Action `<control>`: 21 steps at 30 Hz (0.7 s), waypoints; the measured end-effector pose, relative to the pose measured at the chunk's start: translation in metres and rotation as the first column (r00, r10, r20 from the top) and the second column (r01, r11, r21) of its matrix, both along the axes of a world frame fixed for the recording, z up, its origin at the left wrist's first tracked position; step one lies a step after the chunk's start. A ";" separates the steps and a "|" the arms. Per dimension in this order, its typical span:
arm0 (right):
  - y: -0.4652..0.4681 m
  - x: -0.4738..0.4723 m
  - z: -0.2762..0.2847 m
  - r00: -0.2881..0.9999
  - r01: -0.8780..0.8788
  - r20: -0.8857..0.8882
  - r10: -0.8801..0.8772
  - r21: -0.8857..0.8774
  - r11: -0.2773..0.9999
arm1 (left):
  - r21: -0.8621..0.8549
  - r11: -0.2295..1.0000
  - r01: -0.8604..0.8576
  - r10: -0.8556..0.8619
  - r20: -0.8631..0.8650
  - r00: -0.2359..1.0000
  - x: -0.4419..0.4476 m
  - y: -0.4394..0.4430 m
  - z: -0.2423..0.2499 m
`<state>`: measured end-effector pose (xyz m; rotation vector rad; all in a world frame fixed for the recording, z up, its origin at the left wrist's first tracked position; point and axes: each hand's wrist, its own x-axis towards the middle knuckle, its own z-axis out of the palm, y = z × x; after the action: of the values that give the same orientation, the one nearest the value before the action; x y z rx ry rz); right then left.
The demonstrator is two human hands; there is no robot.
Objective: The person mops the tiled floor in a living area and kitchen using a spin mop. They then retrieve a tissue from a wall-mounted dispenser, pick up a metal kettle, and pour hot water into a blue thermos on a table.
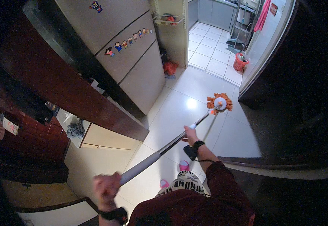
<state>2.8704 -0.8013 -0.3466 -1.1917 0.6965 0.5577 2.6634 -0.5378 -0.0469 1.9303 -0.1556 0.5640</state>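
A mop with a metal pole slants across the view from lower left to upper right. My left hand, slightly blurred, is wrapped around the upper end of its grey grip. Farther down, my right hand holds the pole just below a white collar. The orange strip mop head, with a round white disc on top, rests spread on the pale tiled floor. Both wrists wear black straps, and a dark device hangs at the right one.
A refrigerator with cartoon magnets stands at the upper left. Beyond a doorway, a red wastebasket and a dustpan sit on white tiles. A red plastic bag lies by the wall. Dark wooden furniture edges the left side.
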 end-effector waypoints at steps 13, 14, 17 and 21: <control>0.224 -0.227 0.041 0.754 -0.107 -0.378 0.537 0.737 0.668 | -0.383 0.890 0.248 0.066 0.645 0.761 -0.262 0.142 0.186; 0.234 -0.246 0.048 0.733 -0.141 -0.325 0.598 0.787 0.601 | -0.364 0.920 0.143 0.139 0.645 0.751 -0.274 0.143 0.184; 0.253 -0.279 0.063 0.589 -0.150 -0.363 0.721 0.829 0.540 | -0.345 0.934 -0.091 0.305 0.640 0.706 -0.299 0.145 0.170; 0.240 -0.272 0.047 0.389 -0.919 0.540 0.746 0.169 0.356 | -0.381 0.877 -0.293 0.476 0.607 0.637 -0.323 0.153 0.145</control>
<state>2.5980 -0.5615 -0.2998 -1.0929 -0.5124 1.2659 2.3405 -0.3850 0.0978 1.4150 -0.1249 1.5275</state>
